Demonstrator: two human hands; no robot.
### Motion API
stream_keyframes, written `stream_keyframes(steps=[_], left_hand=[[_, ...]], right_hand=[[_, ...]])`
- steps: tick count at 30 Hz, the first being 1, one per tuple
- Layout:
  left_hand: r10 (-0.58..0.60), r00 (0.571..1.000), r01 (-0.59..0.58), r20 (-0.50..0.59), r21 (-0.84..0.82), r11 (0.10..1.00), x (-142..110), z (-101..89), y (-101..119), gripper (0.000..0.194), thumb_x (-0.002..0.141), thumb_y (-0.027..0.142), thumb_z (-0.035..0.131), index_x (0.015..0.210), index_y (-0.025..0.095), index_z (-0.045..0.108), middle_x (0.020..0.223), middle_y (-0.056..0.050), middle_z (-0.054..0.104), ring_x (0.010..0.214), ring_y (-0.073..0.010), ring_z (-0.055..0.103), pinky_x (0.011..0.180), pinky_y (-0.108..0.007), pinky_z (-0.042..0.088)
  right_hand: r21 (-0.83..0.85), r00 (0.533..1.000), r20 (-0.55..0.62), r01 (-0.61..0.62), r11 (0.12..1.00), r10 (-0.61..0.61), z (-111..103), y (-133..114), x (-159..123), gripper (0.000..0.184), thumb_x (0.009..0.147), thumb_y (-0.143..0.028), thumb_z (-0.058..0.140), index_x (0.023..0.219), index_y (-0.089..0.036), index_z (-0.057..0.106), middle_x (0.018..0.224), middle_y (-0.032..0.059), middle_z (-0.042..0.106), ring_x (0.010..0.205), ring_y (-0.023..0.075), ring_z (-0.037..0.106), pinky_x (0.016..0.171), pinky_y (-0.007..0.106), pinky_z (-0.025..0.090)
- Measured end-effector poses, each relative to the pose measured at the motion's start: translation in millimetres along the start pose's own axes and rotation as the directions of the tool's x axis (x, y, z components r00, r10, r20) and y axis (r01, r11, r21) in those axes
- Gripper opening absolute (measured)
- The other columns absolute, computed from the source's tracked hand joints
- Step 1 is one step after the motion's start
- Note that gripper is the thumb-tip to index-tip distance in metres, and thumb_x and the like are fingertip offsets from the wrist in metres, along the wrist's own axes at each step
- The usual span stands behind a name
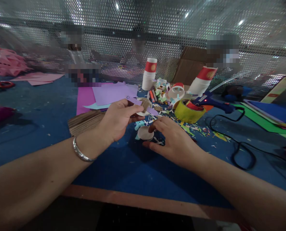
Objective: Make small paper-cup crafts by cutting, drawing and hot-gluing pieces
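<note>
My left hand [120, 120] is closed, pinching a small piece of corrugated cardboard [146, 104] with a purple paper strip [153, 111] across it. A pale round piece [140, 113] shows just behind the cardboard; my fingers partly cover it. On the table in front lies a shallow white cup base [145, 133]. Over its right side curves my right hand [172, 138], thumb and fingers apart. One fingertip overlaps the rim, and I cannot tell whether it touches.
Corrugated cardboard strips [86, 122] and purple paper [115, 93] lie left. Behind are paper scraps [162, 88] and stacked paper cups [149, 73]. A glue gun [215, 102] rests on a yellow tape roll [189, 112], its black cord [241, 146] looping right. Perforated metal [123, 48] stands behind.
</note>
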State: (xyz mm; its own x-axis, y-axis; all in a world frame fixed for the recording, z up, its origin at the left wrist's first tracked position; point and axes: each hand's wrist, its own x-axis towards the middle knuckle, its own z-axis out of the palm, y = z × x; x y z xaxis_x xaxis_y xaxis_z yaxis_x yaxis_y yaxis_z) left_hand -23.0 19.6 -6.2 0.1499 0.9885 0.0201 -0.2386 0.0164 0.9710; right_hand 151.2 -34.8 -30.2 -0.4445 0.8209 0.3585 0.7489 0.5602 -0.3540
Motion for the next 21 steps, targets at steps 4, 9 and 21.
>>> stream_keyframes(steps=[4, 9, 21], left_hand=[[0.008, 1.000, -0.008, -0.010, -0.023, 1.000, 2, 0.4, -2, 0.012, 0.071, 0.014, 0.076, 0.080, 0.011, 0.068, 0.086, -0.006, 0.071, 0.075, -0.0139, 0.065, 0.070, -0.028, 0.055], [0.005, 1.000, -0.005, 0.011, -0.026, 1.000, 1, 0.6, -3, 0.013, 0.072, 0.014, 0.075, 0.083, 0.011, 0.068, 0.085, -0.004, 0.070, 0.075, -0.0135, 0.064, 0.069, -0.027, 0.056], [-0.053, 0.998, 0.051, 0.037, 0.041, 0.998, 2, -3.3, -1, 0.008, 0.076, 0.014, 0.073, 0.081, 0.012, 0.067, 0.083, -0.004, 0.071, 0.074, -0.0137, 0.066, 0.071, -0.028, 0.055]], right_hand=[[-0.051, 0.999, -0.027, -0.021, 0.998, 0.019, 5, -2, 4, 0.029, 0.085, -0.042, 0.070, 0.094, -0.017, 0.058, 0.098, 0.0098, 0.062, 0.098, 0.0282, 0.058, 0.087, 0.044, 0.048], [-0.113, 1.000, -0.013, -0.030, 0.993, 0.028, 10, -4, 7, 0.025, 0.086, -0.037, 0.070, 0.096, -0.016, 0.058, 0.096, 0.0099, 0.062, 0.097, 0.0294, 0.058, 0.085, 0.044, 0.048], [0.033, 0.956, -0.202, 0.222, 0.974, -0.211, -15, -5, -5, 0.020, 0.084, -0.023, 0.068, 0.098, -0.020, 0.054, 0.108, 0.0101, 0.064, 0.106, 0.0247, 0.059, 0.093, 0.042, 0.048]])
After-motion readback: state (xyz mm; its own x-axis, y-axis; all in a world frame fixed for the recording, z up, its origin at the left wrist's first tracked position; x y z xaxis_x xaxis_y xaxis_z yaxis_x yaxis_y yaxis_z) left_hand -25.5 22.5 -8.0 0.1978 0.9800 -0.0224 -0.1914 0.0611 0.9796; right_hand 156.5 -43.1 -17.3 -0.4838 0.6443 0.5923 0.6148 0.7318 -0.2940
